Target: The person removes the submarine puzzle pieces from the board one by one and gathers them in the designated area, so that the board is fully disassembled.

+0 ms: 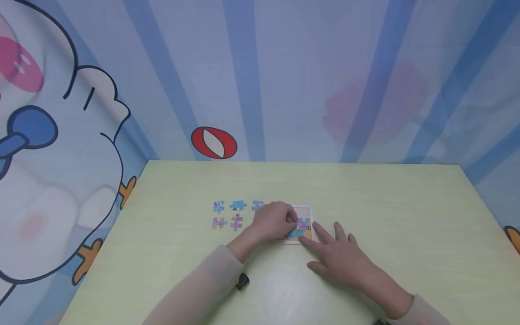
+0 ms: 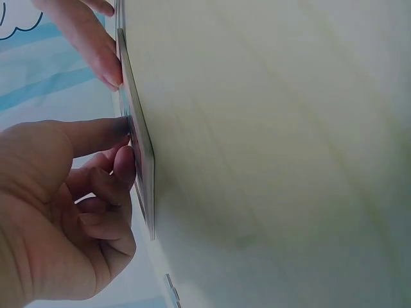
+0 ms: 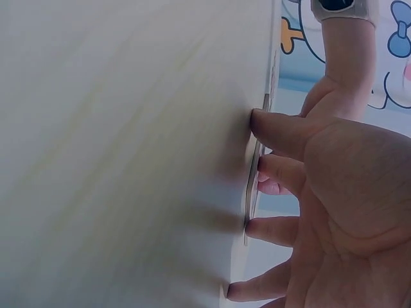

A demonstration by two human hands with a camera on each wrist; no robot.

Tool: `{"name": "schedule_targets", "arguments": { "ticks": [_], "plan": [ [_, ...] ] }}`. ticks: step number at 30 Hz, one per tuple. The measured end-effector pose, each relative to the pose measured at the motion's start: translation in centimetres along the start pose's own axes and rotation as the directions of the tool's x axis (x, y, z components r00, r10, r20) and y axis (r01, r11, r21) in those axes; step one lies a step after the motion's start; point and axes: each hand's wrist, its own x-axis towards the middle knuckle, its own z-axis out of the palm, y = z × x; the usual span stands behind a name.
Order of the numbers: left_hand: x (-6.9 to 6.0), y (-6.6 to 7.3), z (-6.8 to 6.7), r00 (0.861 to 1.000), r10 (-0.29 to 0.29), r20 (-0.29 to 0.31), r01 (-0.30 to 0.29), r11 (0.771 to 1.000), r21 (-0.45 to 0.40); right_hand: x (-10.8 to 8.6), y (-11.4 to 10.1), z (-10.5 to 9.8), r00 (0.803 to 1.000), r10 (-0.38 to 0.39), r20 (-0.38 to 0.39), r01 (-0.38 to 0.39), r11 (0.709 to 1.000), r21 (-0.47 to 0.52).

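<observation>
A small framed puzzle tray (image 1: 312,212) lies on the table, with blue, pink and orange pieces fitted in its lower right part. Over its left side, my left hand (image 1: 275,221) has curled fingers, thumb and forefinger pinching a puzzle piece against the tray; the fingertips mostly hide it. The left wrist view shows the left hand (image 2: 70,205) at the edge-on tray (image 2: 146,160). My right hand (image 1: 345,259) is spread, two fingertips touching the tray's right and lower edges. In the right wrist view, the right hand (image 3: 350,205) has other fingertips on the table.
Several loose pieces lie left of the tray, including a blue one (image 1: 238,205) and a pink one (image 1: 236,222); one at the top is near my left wrist. A small black object (image 1: 242,281) shows beside the left sleeve. A printed curtain (image 1: 284,81) stands behind the table (image 1: 386,194).
</observation>
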Motion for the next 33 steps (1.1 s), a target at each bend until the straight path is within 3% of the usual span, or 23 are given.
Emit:
{"name": "schedule_targets", "arguments": {
  "ticks": [10,22,29,33],
  "plan": [
    [-0.3,0.2,0.1,1.0,-0.012,-0.009,0.012,1.0,-0.014,0.0,0.0,0.1,1.0,-0.01,-0.01,0.01,1.0,0.006],
    [-0.5,0.2,0.0,0.999,-0.025,-0.044,0.019,0.991,-0.133,-0.1,-0.1,-0.1,1.0,-0.01,-0.009,0.01,1.0,0.012],
    [-1.9,-0.4,-1.1,0.995,-0.047,-0.086,0.026,0.973,-0.228,-0.1,-0.3,-0.4,1.0,-0.001,0.004,0.0,1.0,0.014],
    [-3.1,-1.3,-2.1,0.989,-0.059,-0.138,0.03,0.979,-0.203,-0.1,-0.4,-0.6,1.0,0.011,0.014,-0.011,1.0,0.015]
  ]
}}
